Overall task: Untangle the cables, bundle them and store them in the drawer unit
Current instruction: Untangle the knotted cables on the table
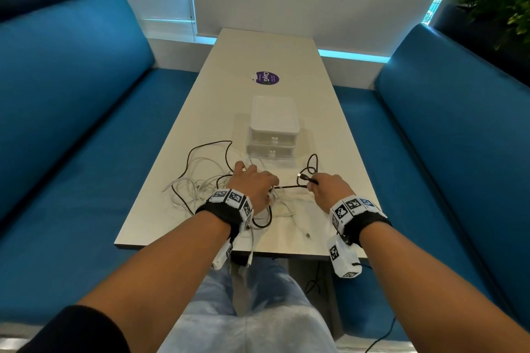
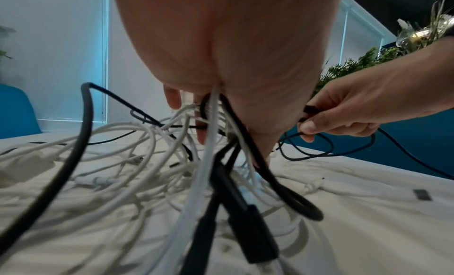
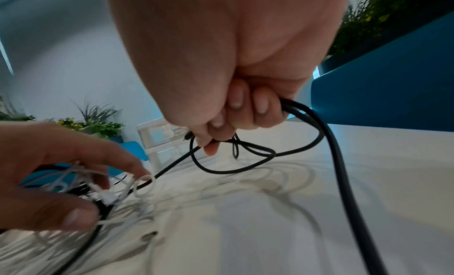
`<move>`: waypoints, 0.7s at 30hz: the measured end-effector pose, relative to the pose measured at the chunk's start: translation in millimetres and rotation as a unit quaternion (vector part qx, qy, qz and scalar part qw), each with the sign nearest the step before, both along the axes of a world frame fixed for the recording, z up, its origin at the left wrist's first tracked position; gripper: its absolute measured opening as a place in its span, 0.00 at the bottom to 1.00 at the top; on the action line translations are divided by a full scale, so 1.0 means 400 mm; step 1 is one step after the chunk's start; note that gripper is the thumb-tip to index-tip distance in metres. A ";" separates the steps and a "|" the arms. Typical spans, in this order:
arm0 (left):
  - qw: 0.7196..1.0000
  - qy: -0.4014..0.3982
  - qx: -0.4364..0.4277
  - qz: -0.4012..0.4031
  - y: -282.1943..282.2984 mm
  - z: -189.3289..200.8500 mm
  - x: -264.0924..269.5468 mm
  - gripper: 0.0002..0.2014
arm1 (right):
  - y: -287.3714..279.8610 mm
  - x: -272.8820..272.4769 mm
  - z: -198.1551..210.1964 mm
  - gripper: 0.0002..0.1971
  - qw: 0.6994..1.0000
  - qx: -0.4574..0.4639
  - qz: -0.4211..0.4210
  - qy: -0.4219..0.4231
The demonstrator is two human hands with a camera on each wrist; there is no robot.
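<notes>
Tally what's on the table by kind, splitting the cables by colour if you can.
Drawer unit: 1
Sticker: 1
Tangle: 1, black cable mixed with white cables; counts per colour cannot be told
Total: 3

Left hand (image 1: 253, 186) — reaching forward palm down, fingers curling into the cable tangle (image 1: 200, 183), gripping strands. Right hand (image 1: 329, 189) — fingers curling, pinching a black cable (image 1: 308, 179) near its plug. Both forearms extending, banded wrists raised.
</notes>
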State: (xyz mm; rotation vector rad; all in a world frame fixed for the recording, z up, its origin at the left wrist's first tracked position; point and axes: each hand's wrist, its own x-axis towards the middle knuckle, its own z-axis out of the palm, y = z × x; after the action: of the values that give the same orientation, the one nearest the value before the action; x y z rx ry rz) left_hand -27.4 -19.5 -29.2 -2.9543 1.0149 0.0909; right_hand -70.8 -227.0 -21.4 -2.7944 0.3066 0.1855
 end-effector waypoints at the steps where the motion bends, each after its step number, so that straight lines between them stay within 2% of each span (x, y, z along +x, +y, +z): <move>1: 1.000 0.000 0.005 0.004 0.004 0.000 0.002 0.21 | -0.009 -0.001 0.001 0.12 1.000 -0.006 -0.010 0.001; 7: 1.000 -0.014 0.016 0.022 -0.006 0.007 0.005 0.20 | -0.033 -0.007 0.006 0.12 0.999 -0.027 -0.043 0.004; 12: 0.995 -0.091 0.034 0.017 -0.041 0.013 -0.016 0.27 | -0.012 -0.005 0.006 0.09 0.999 0.041 0.011 -0.030; 14: 0.996 -0.081 0.036 -0.010 -0.061 0.013 -0.024 0.28 | -0.006 -0.004 0.012 0.09 0.998 0.052 0.024 -0.039; 17: 0.998 -0.051 0.027 -0.019 -0.075 -0.003 -0.033 0.22 | -0.010 -0.005 0.017 0.08 0.996 0.068 0.023 -0.045; 21: 0.998 -0.065 0.016 -0.013 -0.062 -0.014 -0.026 0.13 | -0.030 -0.015 0.018 0.08 0.999 0.038 0.010 -0.035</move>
State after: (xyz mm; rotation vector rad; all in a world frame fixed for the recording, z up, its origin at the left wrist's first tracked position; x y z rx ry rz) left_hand -37.9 -44.4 -34.8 -2.8744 1.0248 -0.0826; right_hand -76.7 -239.1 -14.1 -2.7233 0.2482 0.1011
